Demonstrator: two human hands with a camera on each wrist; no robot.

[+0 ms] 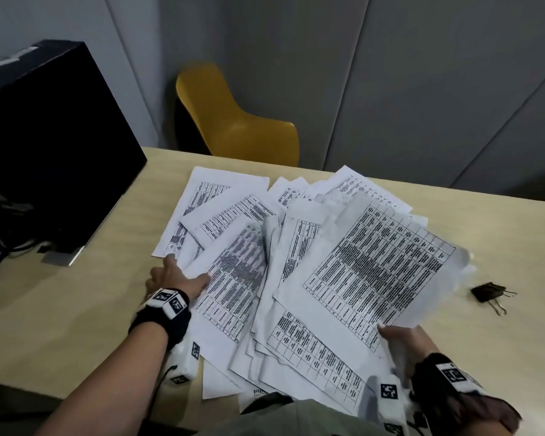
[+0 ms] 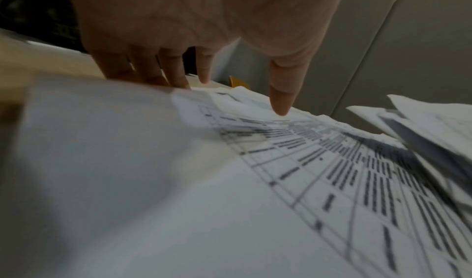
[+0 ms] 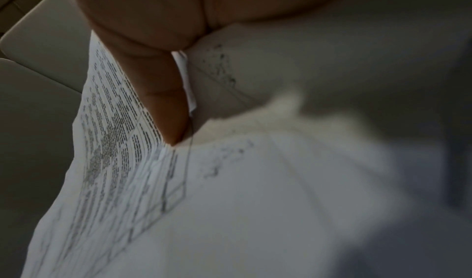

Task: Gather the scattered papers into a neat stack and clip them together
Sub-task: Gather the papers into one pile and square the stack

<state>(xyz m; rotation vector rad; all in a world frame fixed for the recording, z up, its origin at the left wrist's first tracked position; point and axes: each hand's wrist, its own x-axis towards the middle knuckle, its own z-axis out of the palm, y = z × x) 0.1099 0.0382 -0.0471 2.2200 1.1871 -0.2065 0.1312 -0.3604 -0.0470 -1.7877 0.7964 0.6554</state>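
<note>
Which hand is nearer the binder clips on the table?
Right. The right hand holds papers beside the binder clips; the left hand lies across the pile.

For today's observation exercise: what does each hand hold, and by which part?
The right hand pinches a white printed sheet of paper at its near edge. The left hand holds nothing, resting on the scattered papers.

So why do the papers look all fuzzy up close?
Head view: the papers are fairly sharp, the room dim. Left wrist view: the near sheet smears, the left hand hazy. Right wrist view: dark, the right hand shadowed, the near paper out of focus.
</note>
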